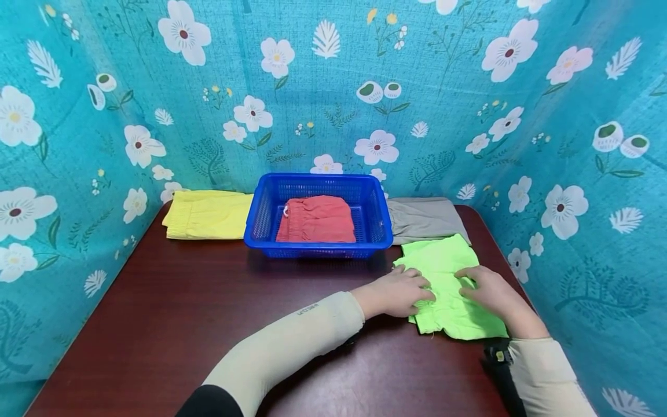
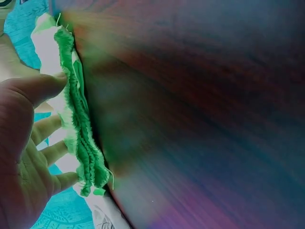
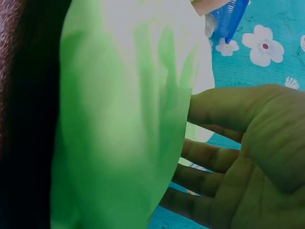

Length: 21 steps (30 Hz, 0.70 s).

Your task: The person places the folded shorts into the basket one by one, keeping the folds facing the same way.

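Note:
Neon green shorts (image 1: 443, 289) lie folded at the right side of the table, some wrinkles in the cloth. My left hand (image 1: 398, 291) rests on their left edge with its fingers spread. In the left wrist view, the thumb and fingertips of that hand (image 2: 28, 133) lie along the gathered, elastic-looking edge of the shorts (image 2: 78, 114), where loose threads hang. My right hand (image 1: 492, 295) touches the right part of the shorts, fingers slightly bent. Seen from the right wrist, its fingertips (image 3: 190, 109) meet the green cloth (image 3: 119, 119).
A blue plastic basket (image 1: 319, 250) stands at the back middle, with folded red shorts (image 1: 320, 220) inside. Folded yellow cloth (image 1: 211, 215) lies to its left, folded grey cloth (image 1: 424, 219) to its right, just behind the green shorts. A floral curtain (image 1: 333, 87) surrounds the brown table (image 1: 182, 301).

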### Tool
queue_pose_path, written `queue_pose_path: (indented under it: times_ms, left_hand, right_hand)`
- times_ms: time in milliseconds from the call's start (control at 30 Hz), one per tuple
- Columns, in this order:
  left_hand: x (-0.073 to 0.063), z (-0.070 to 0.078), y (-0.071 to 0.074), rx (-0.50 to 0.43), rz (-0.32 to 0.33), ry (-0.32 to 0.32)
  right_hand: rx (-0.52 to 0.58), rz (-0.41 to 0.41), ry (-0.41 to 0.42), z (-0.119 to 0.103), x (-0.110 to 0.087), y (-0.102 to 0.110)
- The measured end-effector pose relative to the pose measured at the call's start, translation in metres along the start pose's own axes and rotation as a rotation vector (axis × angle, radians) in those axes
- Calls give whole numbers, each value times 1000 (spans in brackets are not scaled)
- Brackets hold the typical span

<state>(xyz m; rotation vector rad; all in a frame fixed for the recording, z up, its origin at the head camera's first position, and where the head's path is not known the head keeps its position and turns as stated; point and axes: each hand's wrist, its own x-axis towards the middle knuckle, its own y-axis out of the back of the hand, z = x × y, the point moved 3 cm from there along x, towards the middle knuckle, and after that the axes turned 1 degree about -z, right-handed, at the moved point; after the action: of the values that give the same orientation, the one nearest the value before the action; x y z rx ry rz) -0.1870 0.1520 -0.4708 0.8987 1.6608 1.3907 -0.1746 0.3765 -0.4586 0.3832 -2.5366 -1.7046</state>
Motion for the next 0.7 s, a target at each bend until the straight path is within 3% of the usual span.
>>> queue_pose_path:
  times_ms: [367,700]
  left_hand:
    - [11,-5,-4,-45,-35,9]
    - [10,-8,1,-117,-108,16]
  right_hand:
    - [-117,-29,-11,6,3,-10]
    - [-146,-20,-6,1,3,-15]
